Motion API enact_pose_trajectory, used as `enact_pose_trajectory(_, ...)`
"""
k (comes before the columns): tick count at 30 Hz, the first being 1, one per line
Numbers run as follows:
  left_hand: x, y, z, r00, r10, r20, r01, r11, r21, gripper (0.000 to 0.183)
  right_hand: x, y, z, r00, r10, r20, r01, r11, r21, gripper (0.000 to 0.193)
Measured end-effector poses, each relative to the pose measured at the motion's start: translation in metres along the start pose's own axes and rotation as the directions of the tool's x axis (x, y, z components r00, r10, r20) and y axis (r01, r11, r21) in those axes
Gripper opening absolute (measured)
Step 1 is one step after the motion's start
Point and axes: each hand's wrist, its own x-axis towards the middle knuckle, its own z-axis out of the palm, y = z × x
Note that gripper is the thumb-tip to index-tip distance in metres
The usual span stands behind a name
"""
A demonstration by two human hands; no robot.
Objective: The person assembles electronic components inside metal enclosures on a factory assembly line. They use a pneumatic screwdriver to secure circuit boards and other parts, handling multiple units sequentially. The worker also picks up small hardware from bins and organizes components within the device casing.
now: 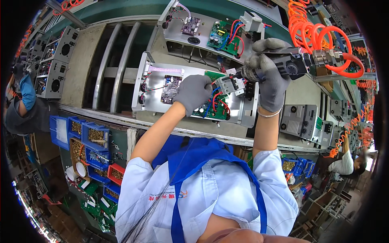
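My right hand (270,83), in a grey glove, grips a black air screwdriver (289,65). The tool lies almost level, its nose pointing left at a pale grey block (231,84) with red and blue wires. My left hand (193,94), gloved too, has its fingers curled beside that block; whatever they pinch is hidden. Both hands are over an open metal chassis (156,101), which holds a purple circuit board (171,89) and a green circuit board (212,111), partly covered by my left hand.
Behind stands a second open chassis (178,34) with similar boards. A red coiled air hose (324,36) runs from the screwdriver. Blue bins (97,135) of screws are at left, finished-looking grey cases (299,120) at right. Other people work at both sides.
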Motion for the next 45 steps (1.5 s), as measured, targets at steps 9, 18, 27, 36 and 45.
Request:
enact_pose_trajectory(9, 0.012, 0.013, -0.009, 0.991, 0.004, 0.133, -0.024, 0.988, 0.154, 0.020, 0.003, -0.004, 0.003, 1.000, 0.029, 0.009, -0.029, 0.998, 0.062, 0.032)
enact_pose_trajectory(18, 0.021, 0.018, -0.011, 0.984, 0.007, 0.179, -0.032, 0.990, 0.134, 0.021, 0.008, -0.001, 0.000, 0.999, 0.038, 0.033, -0.041, 0.996, 0.083, 0.033)
enact_pose_trajectory(27, 0.016, -0.008, 0.005, 0.988, -0.012, 0.152, 0.053, 0.963, -0.265, 0.020, 0.016, 0.001, 0.003, 0.999, 0.032, 0.045, -0.030, 0.999, -0.028, 0.036)
enact_pose_trajectory(36, -0.008, 0.008, -0.006, 0.988, 0.032, 0.148, 0.105, 0.558, -0.823, 0.029, 0.018, -0.001, 0.003, 0.997, 0.059, 0.046, -0.055, 0.996, -0.071, 0.035)
enact_pose_trajectory(45, -0.017, 0.002, -0.034, 0.957, -0.211, -0.201, 0.081, 0.855, -0.512, 0.038, 0.020, 0.003, 0.003, 0.999, 0.009, 0.052, -0.004, 0.997, -0.082, 0.035)
